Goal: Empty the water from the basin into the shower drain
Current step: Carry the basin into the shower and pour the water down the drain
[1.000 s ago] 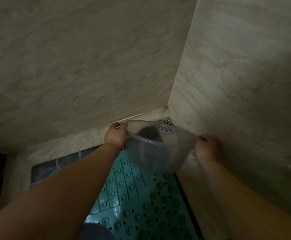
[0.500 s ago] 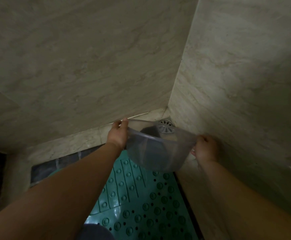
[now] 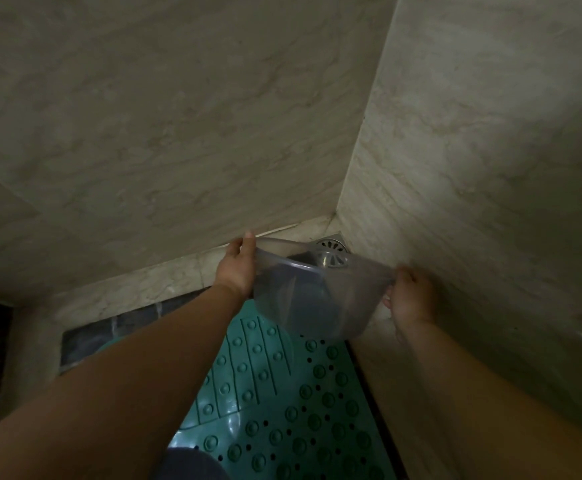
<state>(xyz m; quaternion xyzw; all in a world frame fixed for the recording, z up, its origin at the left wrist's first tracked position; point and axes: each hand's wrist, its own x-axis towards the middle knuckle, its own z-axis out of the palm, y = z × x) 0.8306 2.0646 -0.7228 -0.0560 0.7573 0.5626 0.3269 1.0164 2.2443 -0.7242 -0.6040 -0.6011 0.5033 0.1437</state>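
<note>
I hold a clear plastic basin (image 3: pixel 312 306) with both hands, tipped away from me so its mouth faces the far corner. My left hand (image 3: pixel 237 268) grips the rim on the left side and my right hand (image 3: pixel 412 297) grips the rim on the right. A round metal shower drain (image 3: pixel 332 244) sits in the floor corner where the two walls meet, just past the basin's far rim and partly seen through the plastic. Whether water is flowing out I cannot tell in the dim light.
Marble-look tiled walls (image 3: pixel 178 133) close in ahead and on the right (image 3: pixel 490 168). A teal studded anti-slip mat (image 3: pixel 282 403) covers the floor under the basin. A pale raised ledge (image 3: pixel 137 289) runs along the back wall's foot.
The basin has tipped a little further toward the corner drain, with both hands keeping their grip on the rim.
</note>
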